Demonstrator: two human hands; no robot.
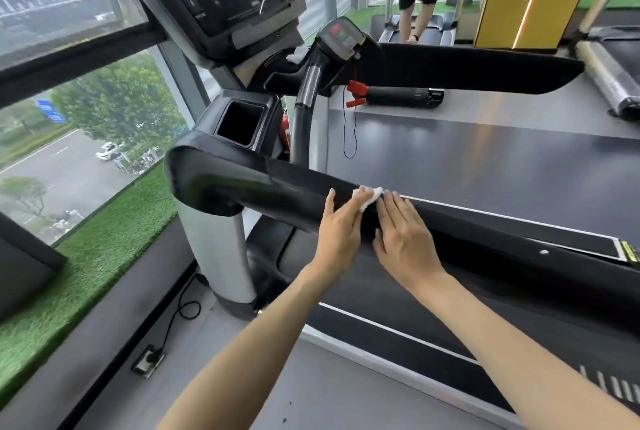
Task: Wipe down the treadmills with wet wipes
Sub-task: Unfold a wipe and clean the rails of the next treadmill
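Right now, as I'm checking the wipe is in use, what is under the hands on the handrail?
A white wet wipe peeks out between the left hand and right hand, on the handrail. How far it extends beneath them is covered.

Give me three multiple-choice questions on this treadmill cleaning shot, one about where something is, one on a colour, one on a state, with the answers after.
1. Where does the wet wipe lie? A on the running belt; B on the near black handrail; C on the console screen.
2. What colour is the safety clip? A red; B yellow; C blue.
3. How do the left hand and right hand lie? A both clenched into fists; B one hanging at the side; C both flat on the rail, fingers straight.
Answers: B, the wipe sits on the rail at both hands; A, the clip is bright red; C, both palms face down with straight fingers.
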